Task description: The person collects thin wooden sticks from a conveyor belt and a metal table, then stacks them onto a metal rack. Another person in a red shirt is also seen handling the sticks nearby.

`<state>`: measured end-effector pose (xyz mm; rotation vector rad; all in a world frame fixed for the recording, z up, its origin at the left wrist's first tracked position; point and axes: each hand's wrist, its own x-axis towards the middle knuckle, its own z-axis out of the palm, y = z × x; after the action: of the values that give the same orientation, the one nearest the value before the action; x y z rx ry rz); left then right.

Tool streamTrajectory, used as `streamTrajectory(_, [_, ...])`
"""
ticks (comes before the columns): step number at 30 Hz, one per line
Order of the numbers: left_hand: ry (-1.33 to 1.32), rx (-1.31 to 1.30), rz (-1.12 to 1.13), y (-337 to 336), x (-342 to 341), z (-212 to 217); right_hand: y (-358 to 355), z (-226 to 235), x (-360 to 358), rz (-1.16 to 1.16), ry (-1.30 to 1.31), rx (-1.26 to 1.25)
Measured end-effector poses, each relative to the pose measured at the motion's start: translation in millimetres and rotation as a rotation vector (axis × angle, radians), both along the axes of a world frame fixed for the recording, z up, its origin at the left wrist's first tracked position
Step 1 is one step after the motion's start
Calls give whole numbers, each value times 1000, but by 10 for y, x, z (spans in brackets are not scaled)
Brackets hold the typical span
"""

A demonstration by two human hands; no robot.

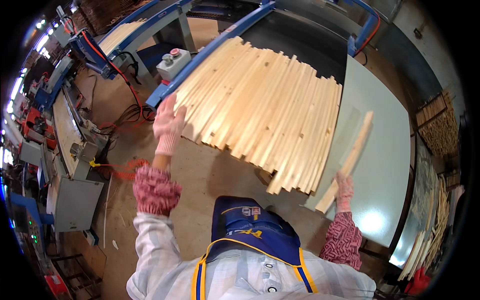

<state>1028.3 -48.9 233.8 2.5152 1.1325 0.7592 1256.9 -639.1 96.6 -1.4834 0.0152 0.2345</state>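
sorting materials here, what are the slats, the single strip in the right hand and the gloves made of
Slats: pale bare wood, unfinished, grain and small knots showing. Single strip: the same light wood, it seems. Gloves on the left hand and right hand: knit fabric, probably cotton, pinkish.

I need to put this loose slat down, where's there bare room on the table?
Bare: the pale tabletop right of the single slat in the right hand. Crowded: the fanned slat pile, left hand at its left edge.

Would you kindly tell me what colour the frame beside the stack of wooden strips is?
The frame is blue, seen best in the head view.
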Motion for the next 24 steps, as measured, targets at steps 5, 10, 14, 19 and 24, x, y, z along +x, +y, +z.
streamTrajectory(5, [366,354,87,996,848,301,100,152,-28,-137,74,-149])
streamTrajectory(10, [411,231,28,1432,1298,460,212,313,-132,-196,141,-36])
streamTrajectory(14, [345,433,49,1479,1383,382,301,411,-53,-295,183,122])
streamTrajectory(19, [396,419,56,1540,1425,386,355,456,102,-352,337,511])
streamTrajectory(24, [519,347,99,1481,1387,530,346,496,87,-133,51,-76])
